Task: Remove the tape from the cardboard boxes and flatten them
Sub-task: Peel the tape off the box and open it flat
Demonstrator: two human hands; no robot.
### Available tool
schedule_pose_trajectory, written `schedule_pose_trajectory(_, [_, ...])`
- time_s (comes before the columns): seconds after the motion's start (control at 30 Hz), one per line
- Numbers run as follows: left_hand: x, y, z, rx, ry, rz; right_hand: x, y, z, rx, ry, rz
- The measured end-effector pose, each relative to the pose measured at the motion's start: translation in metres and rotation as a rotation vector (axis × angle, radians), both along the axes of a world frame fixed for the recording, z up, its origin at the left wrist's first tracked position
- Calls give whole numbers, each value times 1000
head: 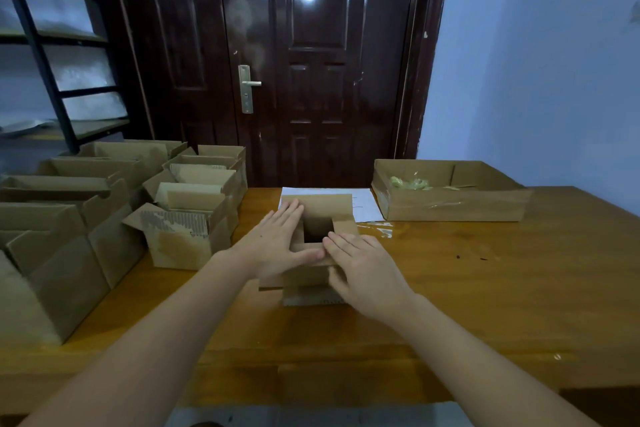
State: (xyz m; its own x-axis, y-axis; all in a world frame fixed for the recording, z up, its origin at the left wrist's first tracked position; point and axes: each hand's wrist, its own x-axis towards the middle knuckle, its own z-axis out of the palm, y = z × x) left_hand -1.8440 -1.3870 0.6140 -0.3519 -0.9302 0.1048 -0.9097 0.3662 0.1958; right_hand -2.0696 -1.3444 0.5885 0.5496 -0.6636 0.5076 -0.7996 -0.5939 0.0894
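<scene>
1. A small cardboard box (317,218) sits at the middle of the wooden table (485,288), its top flaps spread outward and a dark square opening showing between them.
2. The left hand (277,243) lies flat on the box's left flap, fingers straight and together, thumb stretched toward the right hand.
3. The right hand (363,270) rests over the near right part of the box, fingers extended and relaxed; it pinches nothing.
4. The box lies directly under and between both hands.
5. A group of opened cardboard boxes (187,218) stands to the left on the table.
6. A shallow cardboard tray (450,204) holding crumpled tape (408,183) sits far right; a white sheet (363,201) lies beside it.
</scene>
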Motion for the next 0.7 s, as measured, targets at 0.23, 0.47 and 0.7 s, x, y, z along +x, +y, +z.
schedule_pose_trajectory(0.23, [0, -9, -4, 51, -131, 6, -1, -53, 43, 551, 18, -16])
schedule_pose_trajectory(0.47, [-3, -15, 5, -216, -330, -157, 1, -82, 24, 596, 118, -54])
schedule_pose_trajectory(0.7, [-7, -6, 17, -366, -487, -362, 3, -82, 16, 548, 88, -64])
